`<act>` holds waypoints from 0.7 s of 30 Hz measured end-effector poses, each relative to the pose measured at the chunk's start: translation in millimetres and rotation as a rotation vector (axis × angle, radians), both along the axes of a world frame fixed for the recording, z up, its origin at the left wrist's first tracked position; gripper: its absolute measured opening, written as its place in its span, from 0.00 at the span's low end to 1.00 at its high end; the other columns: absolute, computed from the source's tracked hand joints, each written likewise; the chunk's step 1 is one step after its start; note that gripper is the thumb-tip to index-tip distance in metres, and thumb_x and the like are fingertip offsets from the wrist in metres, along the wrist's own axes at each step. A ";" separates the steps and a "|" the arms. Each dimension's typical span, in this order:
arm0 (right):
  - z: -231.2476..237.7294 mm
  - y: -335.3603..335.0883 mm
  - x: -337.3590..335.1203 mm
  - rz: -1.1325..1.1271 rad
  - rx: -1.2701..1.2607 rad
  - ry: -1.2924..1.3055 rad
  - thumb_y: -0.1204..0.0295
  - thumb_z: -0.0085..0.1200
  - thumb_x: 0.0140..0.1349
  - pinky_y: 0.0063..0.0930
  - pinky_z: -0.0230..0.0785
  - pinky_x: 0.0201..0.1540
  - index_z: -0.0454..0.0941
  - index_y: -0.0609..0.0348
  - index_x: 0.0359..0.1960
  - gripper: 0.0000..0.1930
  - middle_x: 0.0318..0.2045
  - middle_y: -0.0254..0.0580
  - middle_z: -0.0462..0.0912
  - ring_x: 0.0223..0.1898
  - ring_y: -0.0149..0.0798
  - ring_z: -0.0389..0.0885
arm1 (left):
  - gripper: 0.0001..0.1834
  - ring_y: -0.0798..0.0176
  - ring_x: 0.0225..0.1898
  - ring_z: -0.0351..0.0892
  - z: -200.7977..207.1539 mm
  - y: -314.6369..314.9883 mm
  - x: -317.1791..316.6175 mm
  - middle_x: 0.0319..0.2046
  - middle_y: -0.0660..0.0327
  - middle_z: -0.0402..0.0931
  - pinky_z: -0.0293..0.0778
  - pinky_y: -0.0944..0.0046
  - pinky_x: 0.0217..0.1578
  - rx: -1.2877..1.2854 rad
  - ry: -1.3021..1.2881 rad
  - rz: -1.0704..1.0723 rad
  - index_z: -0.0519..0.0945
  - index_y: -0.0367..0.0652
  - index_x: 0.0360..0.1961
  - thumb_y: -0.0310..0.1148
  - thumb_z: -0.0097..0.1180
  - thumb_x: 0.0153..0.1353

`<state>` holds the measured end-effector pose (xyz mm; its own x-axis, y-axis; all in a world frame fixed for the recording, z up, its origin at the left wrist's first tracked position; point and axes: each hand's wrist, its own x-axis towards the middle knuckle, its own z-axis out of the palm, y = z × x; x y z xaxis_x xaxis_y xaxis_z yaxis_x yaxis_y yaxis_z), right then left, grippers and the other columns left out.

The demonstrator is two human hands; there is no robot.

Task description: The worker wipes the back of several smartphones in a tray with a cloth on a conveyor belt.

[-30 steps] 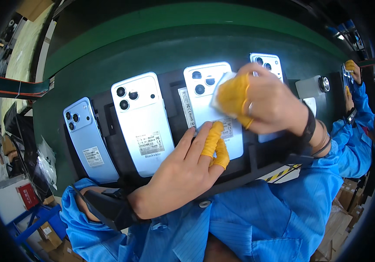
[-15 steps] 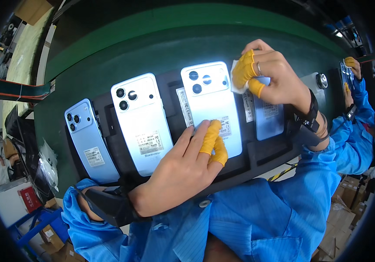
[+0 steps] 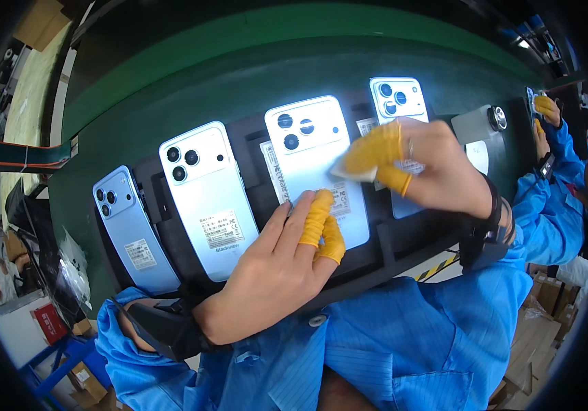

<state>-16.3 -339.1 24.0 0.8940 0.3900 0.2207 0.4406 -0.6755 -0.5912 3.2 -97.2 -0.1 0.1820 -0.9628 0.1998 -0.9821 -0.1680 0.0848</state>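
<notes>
Several light-blue phones lie back-up in a black tray (image 3: 403, 236) on a green belt. My left hand (image 3: 282, 264), with yellow finger cots, presses its fingertips on the lower end of the third phone (image 3: 311, 164). My right hand (image 3: 423, 168), also in yellow cots, pinches a small white cloth (image 3: 349, 170) against that phone's right side. It hides most of the fourth phone (image 3: 398, 97). Two more phones (image 3: 205, 198) (image 3: 128, 229) lie to the left, untouched.
The green conveyor belt (image 3: 253, 68) runs behind the tray. A grey device with a round lens (image 3: 480, 125) sits right of the tray. Another person in blue sleeves (image 3: 554, 178) handles a phone at far right. Cardboard boxes and a blue frame are at the lower left.
My right hand has come down from the top right corner of the third phone to its lower right side with the cloth. The left hand has stayed pressed on the phone.
</notes>
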 end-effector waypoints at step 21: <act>4.5 52.9 26.7 -0.178 1.030 0.456 0.67 0.53 0.62 0.21 0.72 0.47 0.73 0.61 0.48 0.16 0.45 0.38 0.77 0.45 0.30 0.77 | 0.16 0.62 0.36 0.77 28.3 10.3 70.0 0.38 0.56 0.77 0.72 0.65 0.38 -0.548 0.855 0.392 0.72 0.36 0.46 0.33 0.55 0.59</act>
<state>10.4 -286.2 28.5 0.9975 0.0711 0.0023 -0.0114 0.1919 -0.9813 73.2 -87.0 28.2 0.7400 -0.6261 0.2457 -0.4491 -0.1880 0.8735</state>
